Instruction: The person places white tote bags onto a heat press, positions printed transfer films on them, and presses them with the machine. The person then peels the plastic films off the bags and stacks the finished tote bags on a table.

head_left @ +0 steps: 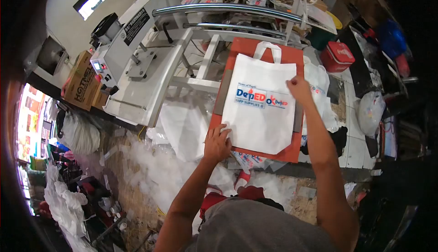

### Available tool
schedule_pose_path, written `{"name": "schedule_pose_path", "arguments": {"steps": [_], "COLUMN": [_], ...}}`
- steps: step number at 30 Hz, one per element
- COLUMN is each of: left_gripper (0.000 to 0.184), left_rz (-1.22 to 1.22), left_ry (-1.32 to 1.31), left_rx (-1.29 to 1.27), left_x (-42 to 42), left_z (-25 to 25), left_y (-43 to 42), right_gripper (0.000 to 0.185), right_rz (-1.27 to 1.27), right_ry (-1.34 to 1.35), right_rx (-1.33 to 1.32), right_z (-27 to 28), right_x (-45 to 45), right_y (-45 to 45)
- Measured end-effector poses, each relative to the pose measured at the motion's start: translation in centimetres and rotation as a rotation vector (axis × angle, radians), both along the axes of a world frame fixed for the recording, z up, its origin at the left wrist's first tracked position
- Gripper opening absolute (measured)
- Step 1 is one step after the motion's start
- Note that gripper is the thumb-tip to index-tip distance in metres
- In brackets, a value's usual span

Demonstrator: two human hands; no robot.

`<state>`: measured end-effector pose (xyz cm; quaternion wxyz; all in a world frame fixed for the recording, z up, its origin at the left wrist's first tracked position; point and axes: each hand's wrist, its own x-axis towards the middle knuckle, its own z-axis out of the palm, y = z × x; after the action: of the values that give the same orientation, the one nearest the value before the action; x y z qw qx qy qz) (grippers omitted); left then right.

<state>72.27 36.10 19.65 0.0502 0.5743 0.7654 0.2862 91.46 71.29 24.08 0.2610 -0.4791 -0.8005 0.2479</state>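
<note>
A white tote bag (pixel 260 133) with its handle loop at the far end lies flat on a red-orange board (pixel 244 46). Blue and red lettering, including "DepED", crosses its middle. My left hand (pixel 218 143) rests at the bag's lower left edge, its fingers stretched over the edge and the board. My right hand (pixel 299 90) is at the bag's right edge beside the print, with fingers curled and pressed together. What they pinch, if anything, is hidden.
A heat press machine (pixel 137 60) with metal rails stands to the left and behind. White bags (pixel 178 128) lie beside the board, and more white cloth (pixel 321 101) is on the right. A red cooler (pixel 337 56) sits at the back right. White scraps (pixel 155 174) cover the floor.
</note>
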Motion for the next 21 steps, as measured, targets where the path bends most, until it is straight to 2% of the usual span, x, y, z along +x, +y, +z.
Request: {"name": "schedule_pose_path", "arguments": {"steps": [2,3,9,11,12,18,20,21], "left_gripper": [0.036,0.037,0.038,0.038,0.038,0.040,0.040,0.041], "left_rz": [-0.007,-0.006,-0.020,-0.013,-0.008,-0.018,-0.018,-0.029], "left_ry": [-0.002,0.001,0.006,0.018,0.019,0.005,-0.006,0.009], "left_rx": [-0.002,-0.010,-0.011,-0.006,-0.005,-0.037,-0.053,-0.034], "left_x": [0.0,0.1,0.0,0.2,0.2,-0.2,-0.3,-0.4], "left_z": [0.1,0.3,-0.1,0.0,0.0,0.2,0.2,0.2], "left_y": [0.2,0.2,0.1,0.2,0.2,-0.1,-0.2,-0.2], "right_gripper": [0.026,0.026,0.041,0.041,0.041,0.026,0.023,0.022], "right_rz": [0.094,0.147,0.314,0.344,0.345,0.327,0.213,0.145], "right_ry": [-0.005,0.004,-0.114,-0.149,-0.148,-0.202,-0.020,0.070], "right_rx": [0.163,0.075,0.102,0.264,0.264,0.113,-0.110,-0.115], "right_z": [0.2,-0.9,-3.4,-4.3,-4.4,-3.5,-3.9,-4.3], "right_x": [-1.6,-2.8,-10.5,-12.7,-13.3,-14.2,-12.7,-11.4], "right_y": [-4.0,-5.3,-13.1,-14.0,-14.2,-12.3,-8.7,-6.6]}}
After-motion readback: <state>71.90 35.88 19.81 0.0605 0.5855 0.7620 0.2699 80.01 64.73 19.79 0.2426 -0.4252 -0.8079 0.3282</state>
